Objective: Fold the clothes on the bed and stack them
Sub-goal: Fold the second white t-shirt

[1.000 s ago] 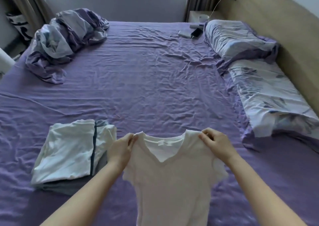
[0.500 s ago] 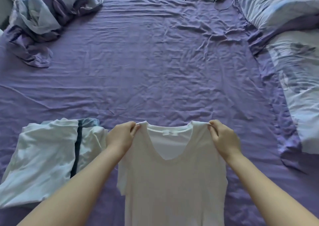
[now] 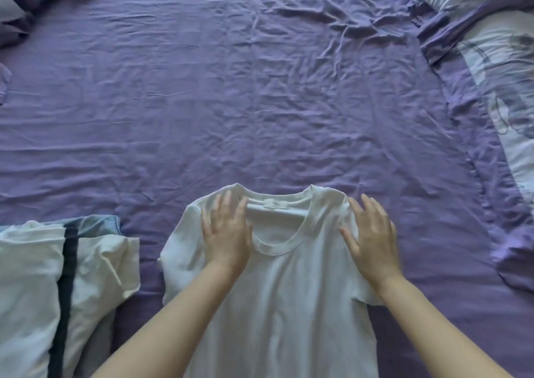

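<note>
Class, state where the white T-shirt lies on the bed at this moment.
In the head view the white T-shirt lies flat at bottom centre on the purple sheet, right of the folded stack, under both hands.

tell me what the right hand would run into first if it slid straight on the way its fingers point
Probably just bare purple sheet. The right hand lies flat on the white t-shirt, fingers pointing up the bed. Past the shoulder seam the way looks free.

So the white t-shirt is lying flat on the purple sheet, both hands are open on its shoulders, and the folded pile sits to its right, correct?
Nearly: the folded pile sits to the left of the white t-shirt, not the right. The head view shows the left hand and right hand open on its shoulders, on the purple sheet.
</note>
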Motion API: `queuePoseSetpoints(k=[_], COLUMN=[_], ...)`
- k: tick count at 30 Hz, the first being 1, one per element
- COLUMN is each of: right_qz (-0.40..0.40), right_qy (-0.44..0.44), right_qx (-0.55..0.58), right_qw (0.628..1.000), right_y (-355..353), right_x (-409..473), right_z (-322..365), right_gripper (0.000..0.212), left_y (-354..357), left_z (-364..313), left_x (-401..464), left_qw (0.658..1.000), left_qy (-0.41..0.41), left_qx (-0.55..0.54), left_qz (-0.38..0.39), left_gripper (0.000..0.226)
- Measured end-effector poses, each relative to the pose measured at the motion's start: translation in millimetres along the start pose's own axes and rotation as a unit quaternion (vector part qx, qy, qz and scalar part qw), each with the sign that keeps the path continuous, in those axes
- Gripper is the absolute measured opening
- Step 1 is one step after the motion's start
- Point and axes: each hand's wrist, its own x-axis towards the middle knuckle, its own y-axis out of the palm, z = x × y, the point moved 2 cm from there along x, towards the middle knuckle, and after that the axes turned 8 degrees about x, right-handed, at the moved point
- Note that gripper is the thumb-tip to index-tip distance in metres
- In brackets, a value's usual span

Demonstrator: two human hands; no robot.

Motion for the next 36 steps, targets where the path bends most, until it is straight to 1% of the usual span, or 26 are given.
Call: queuePoseSetpoints(k=[2,4,5,6,8,9,11,13,14,15,16,17,18,20,21,22,23,25,26,28,29,30,32,33,35,36], right_qz=[-0.004,0.007,0.002,-0.008,-0.039,-0.06,-0.114,-0.128,-0.111,-0.074,-0.026,0.02,0.062,0.132,0.153,0.162,0.157,0.104,0.062,-0.008,-0.011,0.003,0.061,0.08,0.092,0.074], right_qy=[0.067,0.142,0.149,0.146,0.165,0.183,0.204,0.204,0.194,0.185,0.178,0.178,0.184,0.185,0.179,0.165,0.152,0.116,0.086,0.019,0.011,0.028,0.136,0.172,0.164,0.158], right_qx=[0.049,0.121,0.144,0.159,0.188,0.208,0.248,0.268,0.247,0.206,0.157,0.116,0.096,0.108,0.104,0.075,0.015,-0.13,-0.172,-0.197,-0.192,-0.184,-0.178,-0.188,-0.189,-0.169], right_qw=[0.997,0.982,0.978,0.976,0.967,0.959,0.94,0.933,0.943,0.958,0.971,0.977,0.976,0.968,0.966,0.97,0.976,0.979,0.979,0.98,0.981,0.982,0.973,0.964,0.964,0.97], right_y=[1.8,4.7,6.2,6.0,-0.3,-5.3,-17.4,-29.3,-33.0,-33.5,-33.1,-33.6,-34.3,-34.8,-34.1,-33.4,-33.2,-32.0,-31.0,-26.3,-23.3,-21.9,-23.2,-23.7,-25.7,-27.3], right_x=[-23.0,-40.3,-45.6,-48.3,-45.9,-41.3,-30.0,-19.0,-14.6,-10.5,-7.6,-6.6,-5.8,-6.8,-8.7,-11.3,-14.6,-23.3,-26.7,-34.3,-38.2,-39.5,-35.1,-31.5,-23.2,-19.8], right_z=[-11.3,-21.2,-24.3,-25.9,-27.7,-29.9,-35.0,-37.5,-38.9,-39.8,-41.6,-44.1,-46.7,-52.7,-55.1,-56.0,-55.5,-51.7,-46.7,-36.5,-33.4,-31.6,-33.2,-37.1,-43.4,-45.9], right_gripper=[0.067,0.069,0.062,0.05,0.018,0.016,0.022,0.029,0.033,0.032,0.027,0.02,0.025,0.059,0.072,0.08,0.083,0.086,0.087,0.09,0.087,0.078,0.054,0.048,0.037,0.028], left_y=[9.4,14.8,16.4,17.5,21.7,25.7,29.3,29.5,29.2,28.4,29.0,30.8,32.7,36.7,38.9,40.5,41.2,37.8,33.3,29.0,29.2,29.4,29.2,29.2,27.0,25.1], left_z=[-17.4,-35.4,-44.5,-53.4,-69.7,-77.7,-90.9,-101.5,-106.3,-109.0,-110.8,-112.0,-111.8,-108.1,-104.9,-101.7,-98.6,-94.0,-91.8,-85.7,-81.3,-76.6,-67.3,-63.4,-56.7,-54.4], left_x=[-27.1,-48.9,-55.7,-59.5,-59.8,-58.0,-53.9,-51.7,-51.1,-50.0,-49.7,-50.6,-52.0,-54.6,-56.7,-59.0,-62.3,-70.9,-76.0,-85.9,-90.3,-94.0,-98.0,-99.1,-99.2,-99.3], left_qw=[0.998,0.99,0.986,0.983,0.978,0.975,0.974,0.973,0.973,0.973,0.972,0.972,0.971,0.971,0.971,0.972,0.972,0.973,0.972,0.972,0.972,0.972,0.97,0.969,0.97,0.971], left_qy=[0.062,0.137,0.164,0.177,0.197,0.208,0.216,0.218,0.217,0.216,0.216,0.215,0.212,0.205,0.199,0.194,0.192,0.192,0.197,0.205,0.211,0.213,0.221,0.223,0.215,0.21], left_qx=[-0.01,-0.014,0.004,0.021,0.017,0.017,0.011,0.021,0.023,0.028,0.037,0.048,0.06,0.073,0.078,0.082,0.084,0.083,0.086,0.077,0.079,0.081,0.088,0.091,0.099,0.102], left_qz=[0.019,0.016,0.02,0.036,0.065,0.073,0.07,0.068,0.075,0.08,0.084,0.088,0.092,0.099,0.103,0.105,0.104,0.097,0.095,0.081,0.061,0.053,0.05,0.05,0.052,0.055], left_gripper=[0.059,0.053,0.051,0.051,0.053,0.055,0.057,0.058,0.059,0.059,0.059,0.059,0.06,0.061,0.062,0.062,0.063,0.063,0.064,0.066,0.067,0.068,0.068,0.067,0.067,0.067])
